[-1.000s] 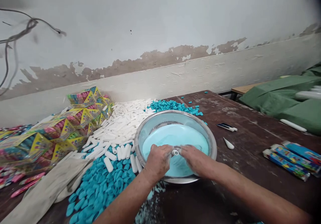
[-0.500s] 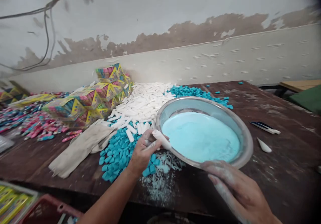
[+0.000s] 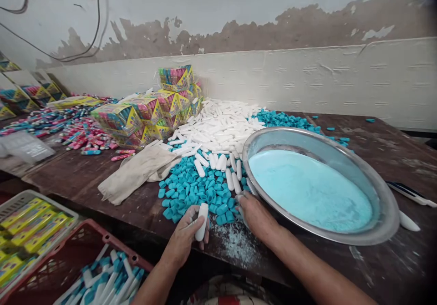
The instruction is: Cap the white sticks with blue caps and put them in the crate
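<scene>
A small packing workshop, rough and hand-run.

Heaps of white tubes (image 3: 218,125) and blue caps (image 3: 194,191) covered a worn wooden table (image 3: 392,159), beside stacked colourful boxes (image 3: 146,111), a basin of blue powder (image 3: 317,184), and a peeling wall (image 3: 239,27).

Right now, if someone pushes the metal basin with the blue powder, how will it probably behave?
The metal basin would probably slide rather than tip: it is wide and shallow. Its blue powder looks loose and could spill or puff, as the powder scattered on the table beside the right hand suggests. The fill may make it fairly heavy.
</scene>
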Tool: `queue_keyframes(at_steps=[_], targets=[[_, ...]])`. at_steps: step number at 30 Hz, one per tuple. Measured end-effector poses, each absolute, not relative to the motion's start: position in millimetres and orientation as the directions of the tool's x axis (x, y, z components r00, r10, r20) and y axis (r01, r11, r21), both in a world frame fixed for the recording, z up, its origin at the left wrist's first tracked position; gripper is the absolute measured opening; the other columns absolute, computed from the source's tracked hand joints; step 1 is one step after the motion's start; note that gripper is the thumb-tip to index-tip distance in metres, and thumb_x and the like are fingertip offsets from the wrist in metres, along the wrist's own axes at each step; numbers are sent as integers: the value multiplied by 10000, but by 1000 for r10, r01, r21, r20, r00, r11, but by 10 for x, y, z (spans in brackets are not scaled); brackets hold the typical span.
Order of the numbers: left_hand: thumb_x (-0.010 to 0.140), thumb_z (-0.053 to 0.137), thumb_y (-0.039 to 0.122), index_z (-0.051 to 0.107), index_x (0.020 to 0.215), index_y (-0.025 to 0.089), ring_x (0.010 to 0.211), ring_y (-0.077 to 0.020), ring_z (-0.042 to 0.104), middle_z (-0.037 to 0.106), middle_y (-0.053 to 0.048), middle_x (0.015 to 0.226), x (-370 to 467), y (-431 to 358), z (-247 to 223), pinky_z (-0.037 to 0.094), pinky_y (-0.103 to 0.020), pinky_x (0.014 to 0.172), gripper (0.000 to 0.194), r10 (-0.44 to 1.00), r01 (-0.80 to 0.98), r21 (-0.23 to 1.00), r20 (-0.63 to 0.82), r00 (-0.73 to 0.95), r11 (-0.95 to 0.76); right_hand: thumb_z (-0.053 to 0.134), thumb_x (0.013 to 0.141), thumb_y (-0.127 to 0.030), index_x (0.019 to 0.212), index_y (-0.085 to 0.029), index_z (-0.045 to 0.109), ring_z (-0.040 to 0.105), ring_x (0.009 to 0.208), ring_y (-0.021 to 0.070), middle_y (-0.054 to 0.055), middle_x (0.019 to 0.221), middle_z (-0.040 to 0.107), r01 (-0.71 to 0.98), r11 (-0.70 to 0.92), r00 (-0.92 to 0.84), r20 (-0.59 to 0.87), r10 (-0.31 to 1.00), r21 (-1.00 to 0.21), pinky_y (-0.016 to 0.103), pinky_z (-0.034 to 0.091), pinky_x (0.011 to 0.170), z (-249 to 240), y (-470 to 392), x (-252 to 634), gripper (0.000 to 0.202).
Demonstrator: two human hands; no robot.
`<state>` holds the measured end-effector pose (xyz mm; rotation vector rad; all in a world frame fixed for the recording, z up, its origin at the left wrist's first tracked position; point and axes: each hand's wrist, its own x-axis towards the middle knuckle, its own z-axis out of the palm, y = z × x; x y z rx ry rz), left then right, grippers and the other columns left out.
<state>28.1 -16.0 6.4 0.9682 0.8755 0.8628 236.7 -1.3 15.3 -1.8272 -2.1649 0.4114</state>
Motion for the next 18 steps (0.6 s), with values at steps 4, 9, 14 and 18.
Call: queue_keyframes(at_steps=[4, 9, 14, 18], targets=[[804, 505, 381, 425, 859, 172, 499, -88, 503, 508, 27, 678, 257, -135, 38, 369, -171, 387, 231, 895, -211, 926, -213, 392, 313, 509, 734, -107, 846, -144, 591, 537, 850, 207, 100, 915, 563, 906, 168, -188, -16, 982, -389, 291, 403, 748, 80, 44, 2323, 143], [794, 510, 396, 428, 871, 171, 505, -89, 505, 528, 17, 705, 254, -129, -1, 363, -170, 384, 252, 883, -200, 922, -227, 411, 330, 494, 729, -88, 959, -154, 571, 536, 870, 190, 81, 953, 563, 870, 160, -195, -27, 980, -467, 273, 404, 763, 46, -27, 2369, 251], [808, 490, 398, 425, 860, 164, 506, -88, 496, 520, 16, 687, 274, -147, -9, 361, -173, 397, 249, 879, -185, 931, -212, 428, 314, 433, 745, -42, 982, -161, 588, 518, 916, 181, 95, 1034, 537, 851, 281, -300, 29, 954, -443, 257, 401, 761, 68, -22, 2354, 308], [793, 509, 410, 420, 847, 164, 510, -88, 499, 521, 13, 699, 278, -151, 5, 354, -174, 398, 267, 881, -183, 932, -212, 422, 312, 426, 722, -20, 902, -129, 602, 513, 882, 186, 83, 906, 568, 845, 300, -325, 19, 945, -443, 263, 393, 744, 55, -9, 2375, 274]])
